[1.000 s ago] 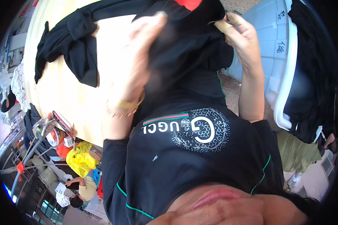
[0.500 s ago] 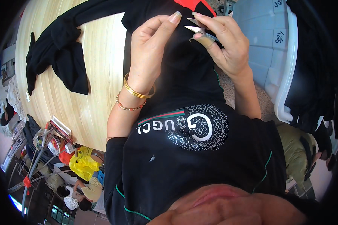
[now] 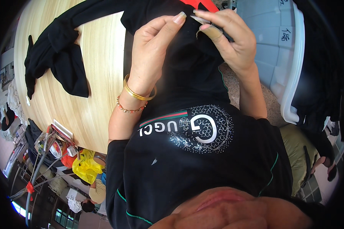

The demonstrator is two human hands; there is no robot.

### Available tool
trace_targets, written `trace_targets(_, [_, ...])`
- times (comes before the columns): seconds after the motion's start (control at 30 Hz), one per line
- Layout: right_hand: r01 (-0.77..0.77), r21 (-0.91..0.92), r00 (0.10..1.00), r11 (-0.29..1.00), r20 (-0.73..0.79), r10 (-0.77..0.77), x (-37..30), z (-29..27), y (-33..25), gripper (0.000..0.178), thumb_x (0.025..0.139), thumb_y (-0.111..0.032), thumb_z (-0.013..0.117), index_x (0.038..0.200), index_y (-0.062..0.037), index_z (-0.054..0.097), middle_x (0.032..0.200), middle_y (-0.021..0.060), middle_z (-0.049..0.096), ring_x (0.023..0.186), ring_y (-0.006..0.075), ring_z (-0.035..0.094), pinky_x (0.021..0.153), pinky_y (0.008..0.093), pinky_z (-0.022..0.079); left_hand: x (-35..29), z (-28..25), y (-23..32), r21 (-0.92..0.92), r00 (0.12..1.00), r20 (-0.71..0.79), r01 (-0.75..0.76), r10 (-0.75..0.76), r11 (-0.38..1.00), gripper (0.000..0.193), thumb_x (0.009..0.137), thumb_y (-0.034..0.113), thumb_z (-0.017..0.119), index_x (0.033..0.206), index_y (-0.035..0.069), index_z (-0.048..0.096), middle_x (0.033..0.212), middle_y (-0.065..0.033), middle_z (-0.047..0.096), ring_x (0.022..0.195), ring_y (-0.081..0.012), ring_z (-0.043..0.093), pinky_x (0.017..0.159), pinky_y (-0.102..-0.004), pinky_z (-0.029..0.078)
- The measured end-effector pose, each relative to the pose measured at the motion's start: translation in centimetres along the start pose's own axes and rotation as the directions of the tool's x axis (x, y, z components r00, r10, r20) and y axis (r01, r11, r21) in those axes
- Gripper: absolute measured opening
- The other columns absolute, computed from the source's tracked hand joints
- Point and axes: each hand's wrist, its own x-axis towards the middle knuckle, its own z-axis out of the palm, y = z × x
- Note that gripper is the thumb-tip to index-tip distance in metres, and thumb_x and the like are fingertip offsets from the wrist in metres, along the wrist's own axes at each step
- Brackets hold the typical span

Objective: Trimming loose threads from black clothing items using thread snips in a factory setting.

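Fingers clamped on small metal snips [image 3: 198, 19], the right hand [image 3: 236, 45] works near the left hand [image 3: 151, 45], its thumb and forefinger together; whether they pinch anything cannot be told. A soft black garment [image 3: 135, 13] lies beneath, one sleeve folded across the curved, pale wood-grain counter [image 3: 103, 76]. A smooth blue-grey plastic bin [image 3: 262, 65] crowds the right side; a crinkled yellow bag [image 3: 88, 166] hangs beyond the counter's near edge.
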Motion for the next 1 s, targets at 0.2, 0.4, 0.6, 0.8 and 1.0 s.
trace_targets(0.2, [-0.346, 0.204, 0.938, 0.916, 0.076, 0.338, -0.8, -0.7, 0.3, 0.020, 0.078, -0.005, 0.077, 0.093, -0.0008, 0.065, 0.081, -0.0021, 0.059, 0.073, 0.0037, 0.051, 0.066, 0.0175, 0.040, 0.1, 0.0, 0.4, -0.037, 0.992, 0.125, -0.009, 0.014, 0.999, 0.022, 0.092, 0.013, 0.062, 0.108, -0.002, 0.067, 0.098, -0.0030, 0.069, 0.091, -0.0060, 0.061, 0.082, -0.0183, 0.046])
trace_targets(0.4, [-0.301, -0.118, 0.953, 0.946, -0.017, 0.301, -0.9, -2.7, 1.8, 0.023, 0.078, -0.002, 0.075, 0.098, 0.0001, 0.064, 0.080, -0.0008, 0.058, 0.073, 0.0051, 0.053, 0.067, 0.0183, 0.042, -0.2, -2.0, 0.1, 0.061, 0.991, 0.093, 0.093, -0.099, 0.994, 0.023, 0.092, 0.012, 0.061, 0.110, -0.002, 0.066, 0.100, -0.0044, 0.068, 0.095, -0.0087, 0.061, 0.088, -0.0209, 0.046])
trace_targets(0.6, [0.031, -0.020, 0.993, 0.999, 0.117, -0.028, 0.3, -1.8, -0.9, 0.042, 0.075, -0.002, 0.074, 0.116, -0.0012, 0.065, 0.091, 0.0073, 0.062, 0.081, 0.0156, 0.058, 0.073, 0.0250, 0.046, -0.5, -1.9, -0.4, 0.068, 0.996, 0.089, 0.026, -0.032, 0.997, 0.024, 0.093, 0.013, 0.061, 0.111, -0.003, 0.065, 0.100, -0.0045, 0.068, 0.095, -0.0079, 0.060, 0.086, -0.0202, 0.045])
trace_targets(0.8, [0.009, -0.170, 0.986, 0.985, 0.167, 0.020, -1.2, -1.1, 0.1, 0.041, 0.070, -0.015, 0.078, 0.110, -0.0186, 0.071, 0.080, -0.0007, 0.058, 0.067, 0.0126, 0.057, 0.056, 0.0259, 0.045, -1.1, -1.2, 0.2, 0.198, 0.994, 0.106, 0.010, -0.032, 0.980, 0.024, 0.095, 0.014, 0.057, 0.110, -0.004, 0.065, 0.097, -0.0027, 0.067, 0.091, -0.0061, 0.058, 0.082, -0.0189, 0.044])
trace_targets(1.0, [-0.015, -0.195, 0.972, 0.981, 0.227, 0.060, -0.9, -1.3, -0.5, 0.040, 0.074, -0.004, 0.075, 0.113, -0.0071, 0.069, 0.086, 0.0049, 0.060, 0.074, 0.0127, 0.057, 0.063, 0.0251, 0.045, -0.5, -1.4, 0.3, 0.189, 0.987, 0.142, 0.042, -0.070, 0.981, 0.024, 0.095, 0.014, 0.056, 0.109, -0.004, 0.065, 0.097, -0.0028, 0.067, 0.092, -0.0065, 0.058, 0.083, -0.0191, 0.044])
